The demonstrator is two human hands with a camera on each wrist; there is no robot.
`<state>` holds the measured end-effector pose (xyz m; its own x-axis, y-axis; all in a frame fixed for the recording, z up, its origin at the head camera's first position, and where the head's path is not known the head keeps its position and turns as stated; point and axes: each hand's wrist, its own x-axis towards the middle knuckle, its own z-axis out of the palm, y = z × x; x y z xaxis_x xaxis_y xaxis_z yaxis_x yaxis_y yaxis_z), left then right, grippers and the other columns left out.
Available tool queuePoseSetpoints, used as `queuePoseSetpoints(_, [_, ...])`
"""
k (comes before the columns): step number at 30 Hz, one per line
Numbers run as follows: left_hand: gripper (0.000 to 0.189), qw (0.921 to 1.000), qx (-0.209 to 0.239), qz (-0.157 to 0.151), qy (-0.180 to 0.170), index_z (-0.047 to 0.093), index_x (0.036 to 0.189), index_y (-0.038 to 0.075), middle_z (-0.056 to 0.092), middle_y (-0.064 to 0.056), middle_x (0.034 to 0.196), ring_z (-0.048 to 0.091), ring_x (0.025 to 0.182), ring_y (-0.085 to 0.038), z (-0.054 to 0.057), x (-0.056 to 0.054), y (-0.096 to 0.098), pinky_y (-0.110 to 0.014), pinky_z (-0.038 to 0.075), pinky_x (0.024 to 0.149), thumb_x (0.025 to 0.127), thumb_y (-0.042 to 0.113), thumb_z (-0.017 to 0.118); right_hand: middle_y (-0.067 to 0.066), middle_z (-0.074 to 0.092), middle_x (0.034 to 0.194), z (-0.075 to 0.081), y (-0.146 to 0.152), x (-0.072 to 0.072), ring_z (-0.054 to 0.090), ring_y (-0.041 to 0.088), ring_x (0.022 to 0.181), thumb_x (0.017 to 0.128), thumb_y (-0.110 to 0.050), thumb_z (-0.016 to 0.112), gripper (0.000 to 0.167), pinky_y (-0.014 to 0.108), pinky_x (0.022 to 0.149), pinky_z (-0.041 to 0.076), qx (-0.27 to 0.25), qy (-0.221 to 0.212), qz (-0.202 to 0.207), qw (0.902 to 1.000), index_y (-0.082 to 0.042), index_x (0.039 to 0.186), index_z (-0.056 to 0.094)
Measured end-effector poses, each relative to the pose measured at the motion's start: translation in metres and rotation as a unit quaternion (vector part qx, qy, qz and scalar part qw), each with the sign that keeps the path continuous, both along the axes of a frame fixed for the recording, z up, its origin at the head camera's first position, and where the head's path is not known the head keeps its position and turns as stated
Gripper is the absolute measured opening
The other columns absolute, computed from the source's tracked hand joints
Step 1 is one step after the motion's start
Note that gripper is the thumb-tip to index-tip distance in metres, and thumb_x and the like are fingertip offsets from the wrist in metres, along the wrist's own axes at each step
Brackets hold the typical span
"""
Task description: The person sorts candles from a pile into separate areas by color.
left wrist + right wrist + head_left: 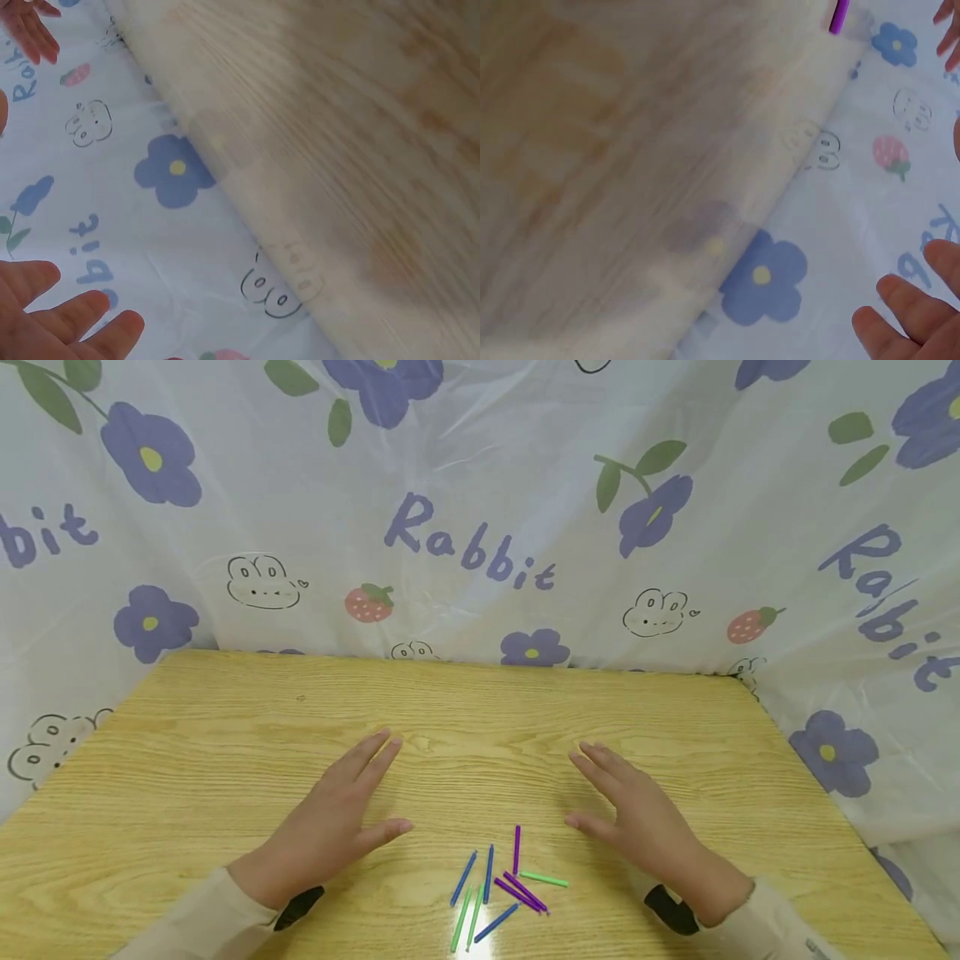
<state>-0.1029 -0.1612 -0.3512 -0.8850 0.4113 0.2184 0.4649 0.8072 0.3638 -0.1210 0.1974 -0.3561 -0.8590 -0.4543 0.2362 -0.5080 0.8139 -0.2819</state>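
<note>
Both hands are held out over the table with fingers extended and thumbs apart, holding nothing. My left hand (330, 827) is left of a loose group of thin coloured sticks that look like birthday candles. My right hand (645, 818) is to their right, its thumb toward the middle. Three purple sticks (517, 850), three blue sticks (463, 878) and three green sticks (544, 879) lie between the forearms, near the front. Two of the purple ones lie side by side. In the right wrist view, one purple stick (839, 15) shows at the top edge.
The wood-grain table (480, 710) carries the sticks. Behind it and along both sides hangs a white curtain (465, 468) printed with purple flowers, rabbits, strawberries and the word "Rabbit". Dark bands (298, 908) circle the wrists below light sleeves (202, 918).
</note>
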Motion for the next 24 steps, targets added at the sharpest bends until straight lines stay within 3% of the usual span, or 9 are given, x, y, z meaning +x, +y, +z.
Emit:
queuePoseSetpoints(9, [0.084, 0.9964, 0.068, -0.01, -0.05, 0.026, 0.152, 0.008, 0.03, -0.016, 0.154, 0.033, 0.137, -0.038, -0.001, 0.002, 0.013, -0.056, 0.037, 0.103, 0.087, 0.035, 0.071, 0.01, 0.048, 0.144, -0.005, -0.013, 0.007, 0.048, 0.034, 0.129, 0.083, -0.034, 0.074, 0.065, 0.051, 0.1, 0.043, -0.014, -0.013, 0.053, 0.9984, -0.009, 0.138, 0.053])
queuePoseSetpoints(14, [0.081, 0.9888, 0.111, -0.016, -0.099, 0.029, 0.151, 0.007, 0.035, -0.016, 0.15, 0.037, 0.136, -0.037, 0.0, 0.001, 0.019, -0.056, 0.037, 0.104, 0.086, 0.031, 0.073, 0.007, 0.054, 0.138, -0.005, -0.021, 0.01, 0.052, 0.03, 0.125, 0.085, -0.032, 0.073, 0.056, 0.047, 0.099, 0.044, -0.042, -0.045, 0.088, 0.9942, -0.01, 0.134, 0.057])
queuePoseSetpoints(17, [0.079, 0.9779, 0.148, -0.017, -0.147, 0.03, 0.15, 0.008, 0.037, -0.016, 0.149, 0.041, 0.132, -0.036, 0.002, 0.0, 0.023, -0.056, 0.038, 0.102, 0.087, 0.03, 0.072, 0.006, 0.057, 0.135, -0.007, -0.026, 0.012, 0.054, 0.029, 0.122, 0.086, -0.03, 0.072, 0.053, 0.046, 0.098, 0.046, -0.066, -0.074, 0.107, 0.9893, -0.01, 0.133, 0.059])
queuePoseSetpoints(21, [0.078, 0.956, 0.202, -0.016, -0.212, 0.031, 0.15, 0.007, 0.039, -0.017, 0.148, 0.047, 0.127, -0.035, 0.002, -0.002, 0.029, -0.054, 0.041, 0.099, 0.088, 0.03, 0.072, 0.004, 0.061, 0.13, -0.006, -0.033, 0.016, 0.057, 0.026, 0.119, 0.086, -0.028, 0.072, 0.049, 0.042, 0.096, 0.048, -0.092, -0.112, 0.127, 0.9812, -0.01, 0.13, 0.061])
queuePoseSetpoints(24, [0.076, 0.9407, 0.232, -0.012, -0.247, 0.033, 0.149, 0.006, 0.041, -0.018, 0.146, 0.049, 0.125, -0.036, 0.001, -0.003, 0.033, -0.054, 0.042, 0.098, 0.088, 0.028, 0.072, 0.002, 0.065, 0.124, -0.007, -0.037, 0.017, 0.06, 0.023, 0.115, 0.084, -0.025, 0.074, 0.045, 0.038, 0.094, 0.049, -0.102, -0.116, 0.142, 0.9777, -0.01, 0.125, 0.064])
